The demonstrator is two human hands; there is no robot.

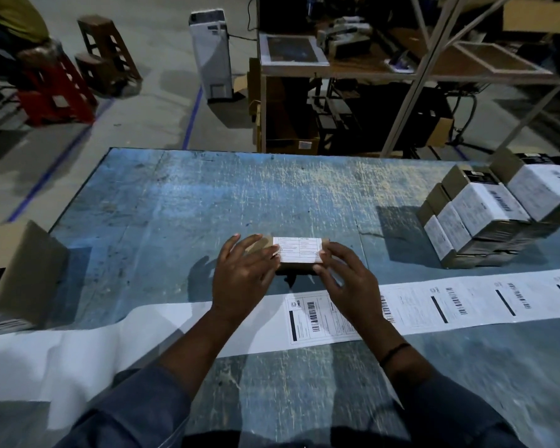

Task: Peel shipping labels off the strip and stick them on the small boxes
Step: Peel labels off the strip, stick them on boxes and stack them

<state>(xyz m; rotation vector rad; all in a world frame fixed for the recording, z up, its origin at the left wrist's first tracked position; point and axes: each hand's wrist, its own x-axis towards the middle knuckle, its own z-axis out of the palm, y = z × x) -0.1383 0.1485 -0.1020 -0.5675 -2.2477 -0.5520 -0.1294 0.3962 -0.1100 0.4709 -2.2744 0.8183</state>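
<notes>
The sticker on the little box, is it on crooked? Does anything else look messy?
The label looks straight, but it sits toward the right end of the small box, leaving the left end bare. The peeled part of the strip lies rumpled and wavy on the left of the table.

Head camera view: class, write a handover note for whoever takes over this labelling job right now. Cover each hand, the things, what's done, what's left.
Left hand: straight fingers press on the small box's left part.
Right hand: thumb and fingers hold its right end.
The box carries a label on top.
Done: labelled boxes stacked at far right; bare backing trails left.
Left, probably: smooth this label, add the box to the stack, then peel the next label from the strip.
</notes>
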